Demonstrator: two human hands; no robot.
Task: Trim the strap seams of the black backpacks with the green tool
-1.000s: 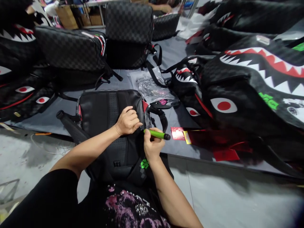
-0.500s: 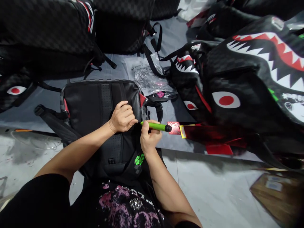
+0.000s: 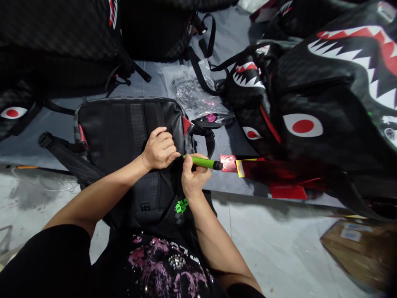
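A black backpack (image 3: 108,128) lies back panel up in front of me, propped against my body, with its straps hanging at the sides. My right hand (image 3: 195,176) is closed around a green pen-shaped tool (image 3: 200,161) with a black end. The tool's narrow tip points left, at the bag's right edge. Over the back panel, my left hand (image 3: 160,149) is closed, thumb and finger pinched close to that tip. Whatever it pinches is too small to make out. Green shark-like patches (image 3: 181,205) show on the bag's lower right part.
Dark checked bags (image 3: 71,37) are piled at the back left. Shark-face backpacks (image 3: 302,126) stand on the right. A clear plastic bag (image 3: 195,93) lies behind my hands on the grey cloth (image 3: 149,89). Red packaging (image 3: 287,191) sits near the table edge. A cardboard box (image 3: 356,252) is on the floor.
The view has shifted slightly. Both hands keep almost the same pose by the bag's right edge, with the green tool still in my right hand.
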